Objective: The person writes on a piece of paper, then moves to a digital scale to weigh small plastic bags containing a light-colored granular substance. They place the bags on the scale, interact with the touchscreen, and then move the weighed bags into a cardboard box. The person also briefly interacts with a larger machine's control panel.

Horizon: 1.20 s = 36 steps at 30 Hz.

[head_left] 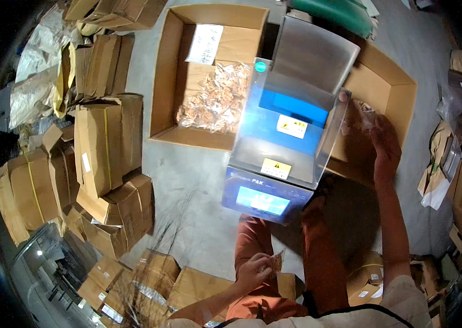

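At six o'clock from the boxy blue-and-silver metal machine [291,113], the left hand [256,270] grasps a small clear-plastic packet [278,261]. Right hand [386,145], three o'clock: grasp unclear.

On the machine [254,152], a yellow-and-white label [276,168] shows a dark triangular warning sign, and a second label [291,126] in the same colours sits on the blue panel; pale lettering runs above the lit screen [262,200]; a white sheet [205,44] in the left carton [161,93] bears dark print, seemingly too blurred to read
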Each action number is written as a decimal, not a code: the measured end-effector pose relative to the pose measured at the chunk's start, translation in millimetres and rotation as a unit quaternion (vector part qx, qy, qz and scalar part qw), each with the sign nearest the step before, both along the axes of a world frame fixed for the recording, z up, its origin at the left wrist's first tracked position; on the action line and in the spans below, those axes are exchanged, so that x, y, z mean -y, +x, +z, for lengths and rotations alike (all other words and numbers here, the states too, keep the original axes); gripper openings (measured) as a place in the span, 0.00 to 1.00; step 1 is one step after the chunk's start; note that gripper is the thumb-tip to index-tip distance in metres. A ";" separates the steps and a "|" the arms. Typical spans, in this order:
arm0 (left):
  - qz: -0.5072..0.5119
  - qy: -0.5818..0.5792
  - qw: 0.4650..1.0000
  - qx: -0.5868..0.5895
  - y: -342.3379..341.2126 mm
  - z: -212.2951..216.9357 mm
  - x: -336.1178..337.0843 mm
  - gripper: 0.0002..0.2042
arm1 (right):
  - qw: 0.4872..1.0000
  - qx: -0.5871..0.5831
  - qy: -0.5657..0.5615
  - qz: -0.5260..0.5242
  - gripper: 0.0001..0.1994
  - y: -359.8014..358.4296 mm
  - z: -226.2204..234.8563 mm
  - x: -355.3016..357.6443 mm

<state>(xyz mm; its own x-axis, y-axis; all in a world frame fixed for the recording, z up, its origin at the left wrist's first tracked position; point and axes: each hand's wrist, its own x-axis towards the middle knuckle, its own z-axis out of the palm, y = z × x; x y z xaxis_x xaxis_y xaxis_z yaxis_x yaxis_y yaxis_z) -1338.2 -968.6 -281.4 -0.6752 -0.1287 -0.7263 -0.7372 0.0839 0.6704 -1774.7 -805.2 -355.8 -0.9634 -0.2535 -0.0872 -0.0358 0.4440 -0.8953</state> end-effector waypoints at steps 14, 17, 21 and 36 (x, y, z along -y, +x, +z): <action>0.015 -0.053 0.997 -0.049 9.6 5.8 27.4 0.07 | 0.994 -0.014 0.047 0.093 0.27 38.0 -15.7 55.2; -0.023 -0.068 0.997 -0.030 0.3 8.0 31.2 0.07 | 0.995 0.094 0.012 -0.002 0.25 21.3 -41.3 25.4; -0.048 -0.098 0.994 -0.014 -1.9 -4.2 23.5 0.07 | 0.974 0.218 -0.017 -0.055 0.24 5.8 -73.9 8.9; -0.025 -0.074 0.996 0.039 -21.8 -32.3 9.9 0.10 | 0.895 0.406 -0.132 -0.126 0.18 2.7 -159.7 12.2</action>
